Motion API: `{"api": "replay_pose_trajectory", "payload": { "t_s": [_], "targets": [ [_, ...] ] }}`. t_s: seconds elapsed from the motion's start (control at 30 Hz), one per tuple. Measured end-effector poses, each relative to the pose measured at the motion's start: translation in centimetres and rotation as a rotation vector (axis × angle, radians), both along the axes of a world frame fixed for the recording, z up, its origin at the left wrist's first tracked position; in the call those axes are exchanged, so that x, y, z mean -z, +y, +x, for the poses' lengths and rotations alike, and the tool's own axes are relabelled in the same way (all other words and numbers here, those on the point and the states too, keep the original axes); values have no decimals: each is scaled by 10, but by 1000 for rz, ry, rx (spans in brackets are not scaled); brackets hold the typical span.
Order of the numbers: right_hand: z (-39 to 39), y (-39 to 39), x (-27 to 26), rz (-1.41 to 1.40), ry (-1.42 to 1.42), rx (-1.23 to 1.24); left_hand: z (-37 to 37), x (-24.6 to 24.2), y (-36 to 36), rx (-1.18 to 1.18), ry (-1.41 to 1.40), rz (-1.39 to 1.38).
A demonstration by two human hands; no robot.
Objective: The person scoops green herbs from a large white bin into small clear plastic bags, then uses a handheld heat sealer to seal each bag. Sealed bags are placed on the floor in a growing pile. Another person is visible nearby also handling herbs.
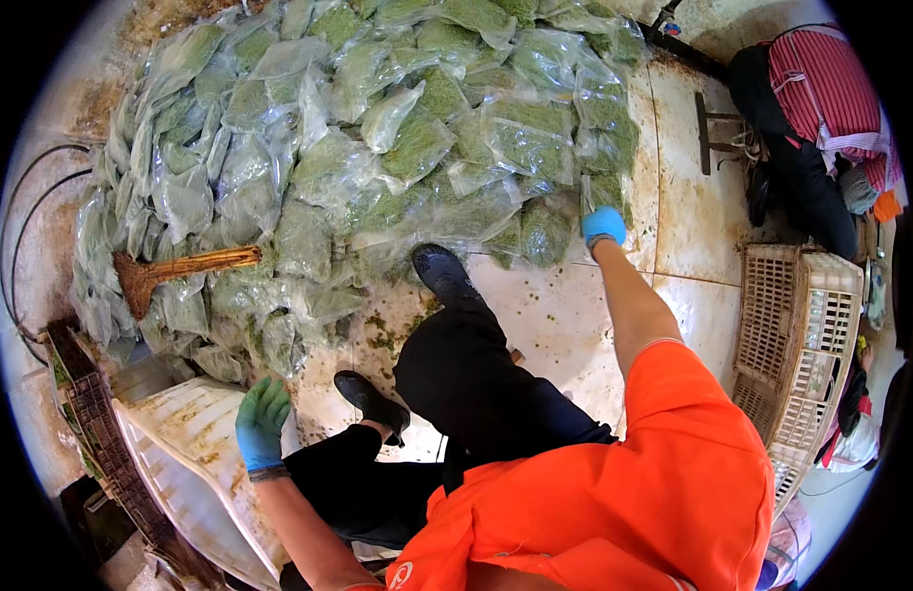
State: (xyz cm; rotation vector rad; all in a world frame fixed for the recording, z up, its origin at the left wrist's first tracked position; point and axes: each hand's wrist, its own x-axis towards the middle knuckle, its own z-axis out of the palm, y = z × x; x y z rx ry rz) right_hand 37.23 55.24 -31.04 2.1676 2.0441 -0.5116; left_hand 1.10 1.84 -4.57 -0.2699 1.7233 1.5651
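In front of me lies a large heap of clear plastic bags [419, 148] packed with small green plant pieces. At the heap's right edge my right hand [605, 223], in a blue glove, is closed on the edge of a filled plastic bag [605, 190]. My fingertips there are partly hidden. Low on the left, my left hand [264, 419] is held with fingers loosely extended and nothing in it. Its blue glove is stained green. It is beside a dirty white plastic bin [197, 414] lying on its side.
A wooden-handled tool [183, 275] lies on the heap's left part. Slatted plastic crates [796, 347] stand at the right. Beyond them, a person in a striped red top [826, 89] bends over. Green scraps [382, 336] litter the tiled floor [560, 318] around my boots [445, 273].
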Motion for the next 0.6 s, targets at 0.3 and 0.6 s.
{"api": "replay_pose_trajectory", "payload": {
  "t_s": [0.3, 0.6],
  "targets": [
    [-77, -22, -211, -241, 1149, -2, 14, 17, 62, 345, 50, 212],
    [-196, -189, -406, -743, 1665, -54, 45, -43, 186, 156, -333, 1120]
  ]
}}
